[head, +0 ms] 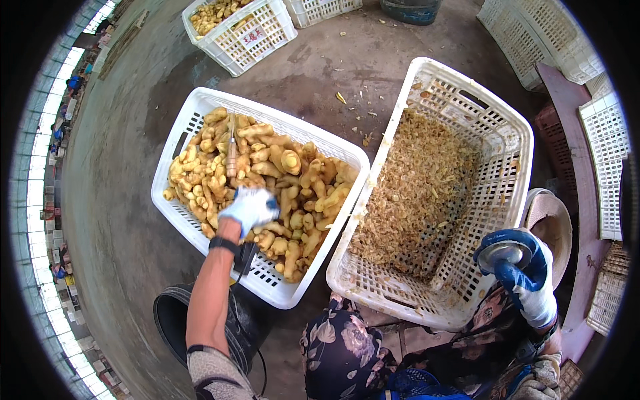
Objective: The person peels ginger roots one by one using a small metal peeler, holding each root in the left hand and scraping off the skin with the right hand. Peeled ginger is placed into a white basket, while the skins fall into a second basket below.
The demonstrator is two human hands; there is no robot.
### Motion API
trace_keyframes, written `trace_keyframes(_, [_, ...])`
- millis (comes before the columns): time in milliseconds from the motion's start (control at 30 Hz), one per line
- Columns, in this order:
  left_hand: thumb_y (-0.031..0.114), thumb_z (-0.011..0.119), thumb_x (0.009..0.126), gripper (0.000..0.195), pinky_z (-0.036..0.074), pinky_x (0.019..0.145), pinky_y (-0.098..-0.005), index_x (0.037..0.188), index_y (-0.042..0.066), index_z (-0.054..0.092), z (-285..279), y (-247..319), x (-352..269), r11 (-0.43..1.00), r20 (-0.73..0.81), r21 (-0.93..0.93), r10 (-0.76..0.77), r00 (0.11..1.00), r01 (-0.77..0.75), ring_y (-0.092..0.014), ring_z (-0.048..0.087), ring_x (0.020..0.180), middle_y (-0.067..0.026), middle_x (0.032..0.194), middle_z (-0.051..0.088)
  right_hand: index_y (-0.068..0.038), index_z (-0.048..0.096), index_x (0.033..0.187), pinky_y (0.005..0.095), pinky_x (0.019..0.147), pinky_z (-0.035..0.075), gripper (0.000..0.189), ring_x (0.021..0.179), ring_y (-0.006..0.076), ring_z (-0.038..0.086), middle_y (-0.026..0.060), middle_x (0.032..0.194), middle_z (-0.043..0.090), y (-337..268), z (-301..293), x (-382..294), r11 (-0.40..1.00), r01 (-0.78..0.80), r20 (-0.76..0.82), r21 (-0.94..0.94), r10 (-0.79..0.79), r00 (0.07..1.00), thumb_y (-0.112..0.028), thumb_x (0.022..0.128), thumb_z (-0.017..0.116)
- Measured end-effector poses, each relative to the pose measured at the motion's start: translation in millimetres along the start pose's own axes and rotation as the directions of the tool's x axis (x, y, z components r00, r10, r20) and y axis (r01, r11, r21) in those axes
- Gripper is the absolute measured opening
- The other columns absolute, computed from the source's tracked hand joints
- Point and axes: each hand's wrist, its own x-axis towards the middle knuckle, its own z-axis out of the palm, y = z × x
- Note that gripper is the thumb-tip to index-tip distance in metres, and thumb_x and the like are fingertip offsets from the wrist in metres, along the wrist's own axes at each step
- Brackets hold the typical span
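My left hand (254,206), in a white and blue glove, reaches over a heap of ginger roots (295,200) in a white plastic crate (325,135). It is blurred, and whether its fingers have closed on a root is unclear. A wooden-handled tool (231,157) with a thin metal end lies on the ginger, just beyond that hand. At the right, my right hand (532,280), in a blue-coated glove, grips a round, shiny metal object (505,257). This hand is near the right rim of a second white crate (345,260), which holds ginger peelings (420,185).
Behind stand a crate of ginger (245,40) and a dark tub (411,11). A black bucket (175,320) lies tipped beneath my left forearm. A straw-coloured hat (552,230) and a plank (575,165) are on the right. Stacked crates (540,40) rise at the far right.
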Motion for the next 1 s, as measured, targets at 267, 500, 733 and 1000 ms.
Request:
trace_keyframes(267, [0.039, 0.058, 0.096, 0.039, 0.045, 0.100, -0.0449, 0.116, 0.007, 0.066, -47, 31, 2, 0.976, -0.478, -0.186, 0.011, 0.878, -0.113, -0.034, 0.061, 0.108, -0.0156, 0.113, 0.066, 0.005, 0.068, 0.101, 0.0299, 0.076, 0.054, 0.046, 0.080, 0.0181, 0.068, 0.0113, 0.092, 0.071, -4, 2, 2, 1.000, -0.023, 0.046, 0.007, 0.022, 0.999, -0.036, 0.082, 0.077])
trace_keyframes(500, [0.047, 0.045, 0.099, 0.048, 0.035, 0.110, -0.0522, 0.119, 0.010, 0.069, -52, 27, 87, 0.994, -0.230, -0.051, -0.107, 0.967, 0.098, -0.038, 0.049, 0.130, -0.0156, 0.137, 0.058, 0.003, 0.071, 0.098, 0.0308, 0.078, 0.054, 0.038, 0.084, 0.0195, 0.070, 0.0111, 0.092, 0.072, -18, 2, -12, 0.994, -0.108, 0.056, 0.017, 0.107, 0.993, -0.029, 0.078, 0.076])
trace_keyframes(733, [0.053, 0.052, 0.095, 0.046, 0.032, 0.108, -0.0630, 0.111, 0.014, 0.070, 2, 26, -2, 0.999, 0.075, -0.041, 0.017, 0.997, -0.014, -0.036, 0.047, 0.131, -0.0144, 0.127, 0.062, 0.005, 0.069, 0.099, 0.0302, 0.073, 0.056, 0.040, 0.079, 0.0192, 0.070, 0.0124, 0.091, 0.072, -6, 3, -7, 0.999, -0.050, 0.033, 0.000, 0.050, 0.998, -0.029, 0.079, 0.074])
trace_keyframes(1000, [0.046, 0.061, 0.092, 0.050, 0.046, 0.099, -0.0438, 0.121, 0.005, 0.060, -37, 35, -10, 0.974, -0.226, -0.224, -0.027, 0.974, -0.025, -0.034, 0.060, 0.112, -0.0180, 0.122, 0.058, -0.002, 0.074, 0.100, 0.0318, 0.082, 0.053, 0.033, 0.088, 0.0210, 0.070, 0.0098, 0.095, 0.074, -16, -2, -8, 0.994, -0.102, 0.106, 0.032, 0.098, 0.990, -0.024, 0.076, 0.076])
